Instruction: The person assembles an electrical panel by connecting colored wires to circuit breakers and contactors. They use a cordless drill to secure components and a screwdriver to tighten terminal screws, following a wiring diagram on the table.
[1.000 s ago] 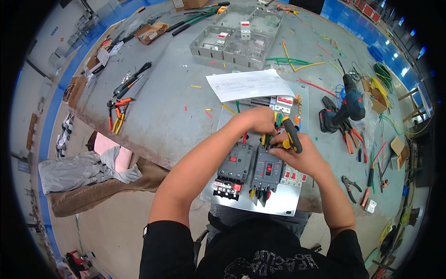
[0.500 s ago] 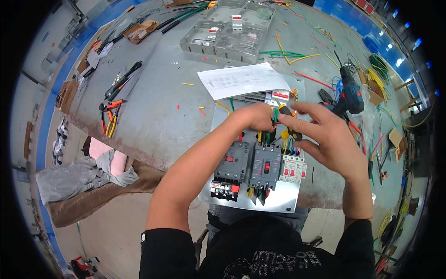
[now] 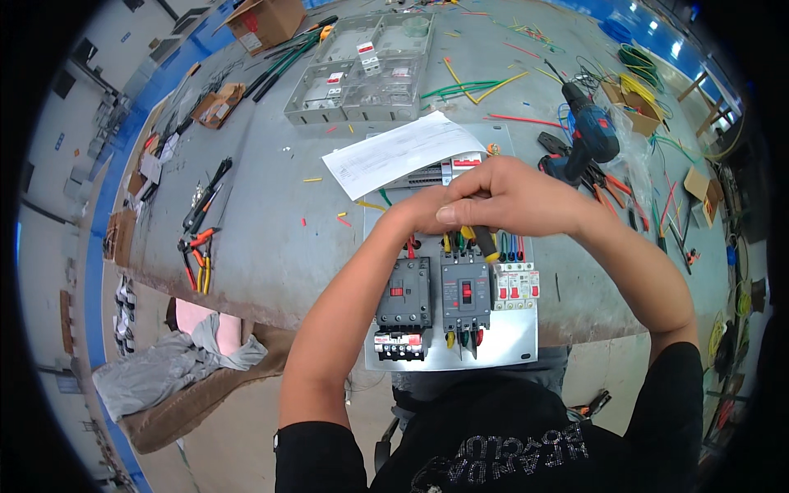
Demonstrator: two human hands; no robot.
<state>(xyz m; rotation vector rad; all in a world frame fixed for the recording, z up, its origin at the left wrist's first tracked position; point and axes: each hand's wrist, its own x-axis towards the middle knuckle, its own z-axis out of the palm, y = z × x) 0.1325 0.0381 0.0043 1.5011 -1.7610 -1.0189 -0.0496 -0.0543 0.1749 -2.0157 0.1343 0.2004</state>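
Observation:
My left hand (image 3: pixel 427 210) and my right hand (image 3: pixel 511 195) meet above a metal mounting plate (image 3: pixel 509 341). Curled in my right hand is a screwdriver (image 3: pixel 486 245), its black and yellow handle sticking out below the palm. The left fingers look closed but are mostly covered by the right hand; what they hold is hidden. Just below the hands sits a grey circuit breaker (image 3: pixel 466 296) with coloured wires on its top and bottom terminals. Left of it are a contactor (image 3: pixel 404 292) and an overload relay (image 3: pixel 399 345); right of it, a row of small breakers (image 3: pixel 516 289).
A paper sheet (image 3: pixel 403 152) covers the plate's far end. Beyond it lies a clear-lidded plastic box (image 3: pixel 362 90). A cordless drill (image 3: pixel 590 127) stands to the right, pliers (image 3: pixel 197 259) lie left, and wire offcuts are scattered about.
My right hand has moved left onto my left hand, and its spread fingers have curled. The screwdriver has shifted slightly left and down with it. The view has shifted a little.

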